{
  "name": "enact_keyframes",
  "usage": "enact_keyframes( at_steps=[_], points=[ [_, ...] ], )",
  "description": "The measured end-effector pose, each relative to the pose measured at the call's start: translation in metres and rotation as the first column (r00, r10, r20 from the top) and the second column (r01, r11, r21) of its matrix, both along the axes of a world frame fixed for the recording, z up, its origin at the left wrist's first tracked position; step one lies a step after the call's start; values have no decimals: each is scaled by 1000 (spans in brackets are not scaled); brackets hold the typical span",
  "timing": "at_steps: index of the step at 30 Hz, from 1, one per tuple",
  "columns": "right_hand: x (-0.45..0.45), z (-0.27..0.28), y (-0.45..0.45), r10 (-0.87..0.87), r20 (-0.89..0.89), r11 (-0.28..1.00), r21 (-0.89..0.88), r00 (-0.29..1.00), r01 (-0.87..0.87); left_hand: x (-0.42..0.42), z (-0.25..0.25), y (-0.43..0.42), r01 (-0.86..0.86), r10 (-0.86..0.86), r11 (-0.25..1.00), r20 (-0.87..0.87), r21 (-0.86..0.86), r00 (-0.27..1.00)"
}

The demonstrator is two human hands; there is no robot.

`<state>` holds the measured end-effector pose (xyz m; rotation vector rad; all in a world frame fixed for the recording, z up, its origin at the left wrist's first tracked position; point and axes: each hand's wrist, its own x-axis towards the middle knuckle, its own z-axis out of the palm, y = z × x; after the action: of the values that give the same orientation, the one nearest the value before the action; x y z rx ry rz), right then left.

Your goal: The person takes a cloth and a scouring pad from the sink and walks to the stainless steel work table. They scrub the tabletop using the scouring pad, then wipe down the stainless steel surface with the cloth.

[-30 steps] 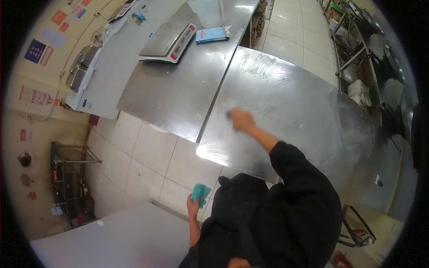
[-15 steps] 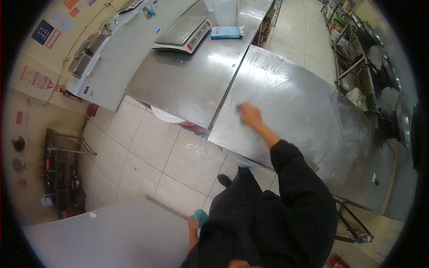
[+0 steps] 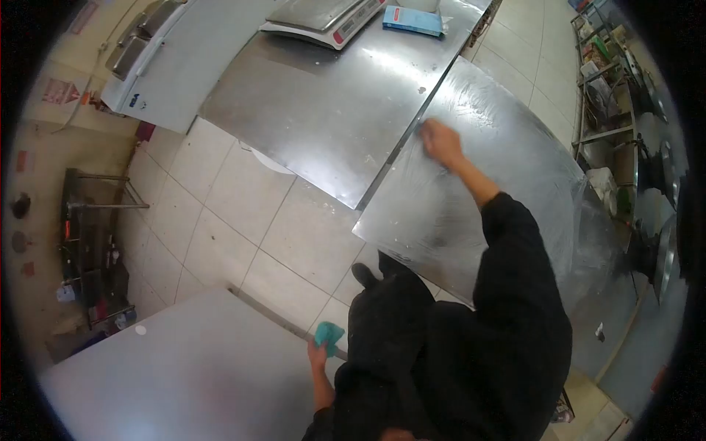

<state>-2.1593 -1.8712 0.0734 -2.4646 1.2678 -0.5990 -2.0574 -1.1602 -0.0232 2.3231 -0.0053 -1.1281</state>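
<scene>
My right hand is closed and pressed down on the wet, streaked metal table, close to the gap beside the second metal table. Something small and dark shows at its fingertips, too blurred to make out. Low at my left side, my left hand is closed around a green cloth, held above the tiled floor near the pale surface.
A weighing scale and a blue packet lie on the second table. A pale flat surface is at lower left. Shelves with pans line the right; a metal rack stands far left.
My right hand has slid up the table toward the seam between the two tables. The view has shifted, and the green cloth in my left hand shows more fully than half a second ago.
</scene>
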Motion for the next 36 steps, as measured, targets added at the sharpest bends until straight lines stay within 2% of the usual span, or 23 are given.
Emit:
enact_keyframes(
  at_steps=[1,3,5,6,7,9,10,12,13,15,16,19,20,21,22,24,25,27,28,29,32,34,36],
  points=[
    [-4,-2,13,214,62,976,-43,975,-212,0,-8,-11,-17,16,999,26,28,1000],
    [-10,-1,-17,188,23,981,-57,982,-187,-10,-20,-7,-39,36,997,38,67,999],
    [-9,15,-57,-123,-110,992,21,986,127,-2,-50,-1,-8,14,995,63,-104,998],
    [-3,14,-44,-104,-73,995,-6,992,103,-2,-31,-19,-98,99,989,5,-114,995],
    [-3,-8,-28,-7,13,995,-98,1000,8,4,-30,-25,-98,99,988,3,-121,995],
    [-9,9,2,181,46,982,-69,982,-177,-1,-39,-30,-279,267,944,-87,-176,960],
    [-9,11,-6,185,41,981,-58,982,-183,-4,-26,-32,-285,273,944,-91,-165,958],
    [-3,18,-55,-93,-84,996,2,992,94,1,-10,-53,-192,190,979,-37,-67,981],
    [-1,21,-68,-120,-166,992,20,979,125,-3,-22,-45,-199,197,978,-37,-68,980],
    [4,-7,-44,-33,-41,999,-44,999,31,0,-42,-29,-154,156,986,20,-65,988],
    [2,-24,-33,182,33,965,-196,983,-172,-1,-44,-35,-163,165,983,19,-81,986],
    [-2,-11,-51,126,-56,987,-93,990,-131,-9,-29,-17,-152,154,987,35,-44,987],
    [4,15,-64,-27,-47,999,-24,999,26,-6,-33,-17,-68,68,998,38,-4,997],
    [6,26,-74,-47,-139,998,28,989,52,-3,-36,-20,14,-16,999,39,34,999],
    [7,10,-68,-17,-104,1000,7,994,18,-1,-28,-20,-16,16,1000,-23,23,1000],
    [4,-26,-40,113,-12,991,-73,994,-114,1,-38,-16,-56,56,998,5,5,998],
    [0,-4,-26,178,4,984,12,984,-178,-4,-42,-16,-97,97,995,20,-5,995],
    [-3,-26,-58,91,23,981,-174,996,-86,-7,-42,-21,-45,45,999,27,14,999],
    [3,2,-69,-28,-118,1000,10,993,29,1,-39,-20,10,-11,999,50,31,999],
    [8,23,-72,-57,-222,995,65,973,73,6,-40,-19,5,-7,1000,66,25,998],
    [20,-15,-16,10,-15,999,35,1000,-10,13,-31,-26,-34,32,999,77,29,997],
    [38,6,44,183,12,968,175,983,-182,15,8,-50,-210,209,976,-20,-55,978],
    [68,8,59,182,40,969,160,982,-186,19,15,-61,-216,217,974,6,-69,976]
  ],
)
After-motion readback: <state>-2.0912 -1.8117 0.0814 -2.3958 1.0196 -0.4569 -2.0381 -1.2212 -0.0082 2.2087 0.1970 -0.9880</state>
